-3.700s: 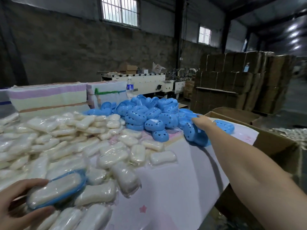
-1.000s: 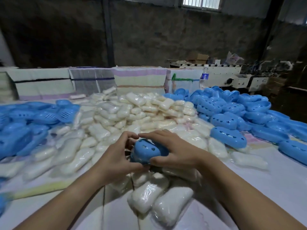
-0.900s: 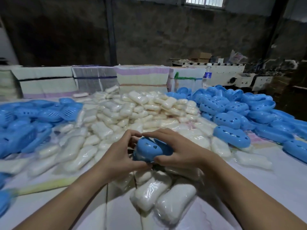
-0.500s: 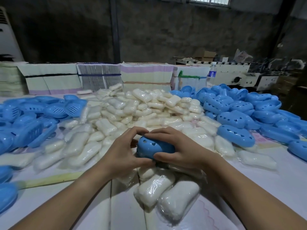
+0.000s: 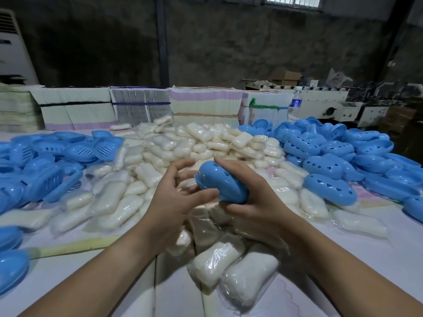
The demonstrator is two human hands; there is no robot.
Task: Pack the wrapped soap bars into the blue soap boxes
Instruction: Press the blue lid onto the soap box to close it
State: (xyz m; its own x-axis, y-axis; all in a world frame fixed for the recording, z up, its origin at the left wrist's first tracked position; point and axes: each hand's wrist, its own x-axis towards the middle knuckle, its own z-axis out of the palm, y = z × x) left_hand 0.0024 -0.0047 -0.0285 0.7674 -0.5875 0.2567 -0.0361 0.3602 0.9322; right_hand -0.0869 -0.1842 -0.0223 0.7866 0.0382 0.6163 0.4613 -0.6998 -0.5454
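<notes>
Right now the right hand (image 5: pixel 256 202) has its fingers curled round the closed blue soap box (image 5: pixel 220 185), thumb under the near edge, lifting it tilted just above the heap. The left hand (image 5: pixel 174 200) sits beside it with fingers spread and loose; its thumb seems to touch the box's lower left edge, though blur there makes that hard to call. I'd judge the box light and stiff, a smooth moulded shell that could slip, so the long sides, where the right hand has it, look the safest hold. The cut-out holes on top would give fingertips some purchase too.

Below lie the wrapped soap bars (image 5: pixel 212 261), soft-cornered in slick clear film, likely to slide over one another. The main soap pile (image 5: pixel 206 143) fills the middle of the table (image 5: pixel 366 259). Slotted blue trays (image 5: pixel 68 152) crowd the left, blue lids (image 5: pixel 329 188) the right, so any set-down spot means reaching over loose stock. Behind stand bundled card stacks (image 5: pixel 142 106) and a water bottle (image 5: pixel 295 106).
</notes>
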